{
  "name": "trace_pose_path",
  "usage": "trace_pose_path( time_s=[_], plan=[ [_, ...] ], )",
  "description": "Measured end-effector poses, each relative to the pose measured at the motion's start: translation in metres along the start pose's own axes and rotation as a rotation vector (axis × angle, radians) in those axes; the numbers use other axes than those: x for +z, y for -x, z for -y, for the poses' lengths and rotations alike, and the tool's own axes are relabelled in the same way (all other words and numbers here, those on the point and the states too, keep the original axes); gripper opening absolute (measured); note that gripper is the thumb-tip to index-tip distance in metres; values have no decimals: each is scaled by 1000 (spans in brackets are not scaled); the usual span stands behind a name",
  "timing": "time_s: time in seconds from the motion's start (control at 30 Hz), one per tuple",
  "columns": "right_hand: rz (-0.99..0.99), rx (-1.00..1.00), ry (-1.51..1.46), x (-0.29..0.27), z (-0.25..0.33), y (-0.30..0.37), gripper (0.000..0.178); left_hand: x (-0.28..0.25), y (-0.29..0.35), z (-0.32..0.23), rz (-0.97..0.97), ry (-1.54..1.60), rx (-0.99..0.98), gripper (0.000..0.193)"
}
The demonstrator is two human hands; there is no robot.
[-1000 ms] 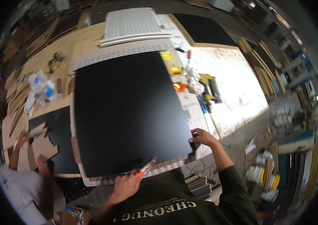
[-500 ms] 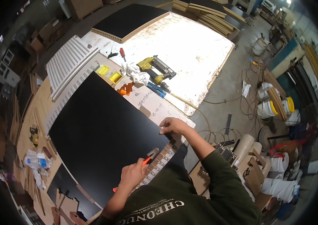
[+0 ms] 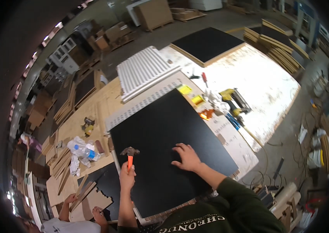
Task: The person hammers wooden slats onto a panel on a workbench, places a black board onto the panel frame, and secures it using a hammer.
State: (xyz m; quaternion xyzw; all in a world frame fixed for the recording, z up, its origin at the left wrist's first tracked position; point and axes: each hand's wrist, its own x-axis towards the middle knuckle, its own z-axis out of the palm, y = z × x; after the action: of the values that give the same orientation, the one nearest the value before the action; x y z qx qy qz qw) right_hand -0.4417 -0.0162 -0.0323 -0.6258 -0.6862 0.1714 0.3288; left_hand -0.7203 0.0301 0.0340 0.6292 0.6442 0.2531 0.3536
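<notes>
A large black panel lies flat on the bench before me. Its surface looks smooth and dark, and a pale printed strip runs along its far left side. My left hand is closed round the orange handle of a claw hammer, whose head stands up over the panel's left part. Fingers spread, my right hand is over the panel's middle right and holds nothing. Whether its palm touches the surface I cannot tell.
Beyond the panel are a yellow nail gun, a red screwdriver and yellow boxes. White corrugated sheets lie at the far left. A plastic bottle rests left. At lower left, a co-worker's hands handle wood pieces.
My view has swung left. My right hand has left the panel's near right corner and opened over its surface. My left hand has carried the hammer from the near edge to the panel's left side.
</notes>
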Motion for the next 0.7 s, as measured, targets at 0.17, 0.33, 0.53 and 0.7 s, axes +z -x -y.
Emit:
trace_pose_path(
  time_s=[0.17, 0.33, 0.53, 0.7],
  plan=[
    [265, 98, 333, 46, 38, -66, 73, -52, -54, -1, -249, -144, 107, 31],
    [240, 89, 389, 61, 48, -73, 71, -54, -125, 68, -362, -508, 43, 36],
    [271, 118, 416, 60, 46, -81, 69, -53, -178, 64, -378, -328, 140, 35],
    [252, 109, 357, 63, 52, -83, 69, -41, -226, 75, -320, -517, 65, 37]
  ],
)
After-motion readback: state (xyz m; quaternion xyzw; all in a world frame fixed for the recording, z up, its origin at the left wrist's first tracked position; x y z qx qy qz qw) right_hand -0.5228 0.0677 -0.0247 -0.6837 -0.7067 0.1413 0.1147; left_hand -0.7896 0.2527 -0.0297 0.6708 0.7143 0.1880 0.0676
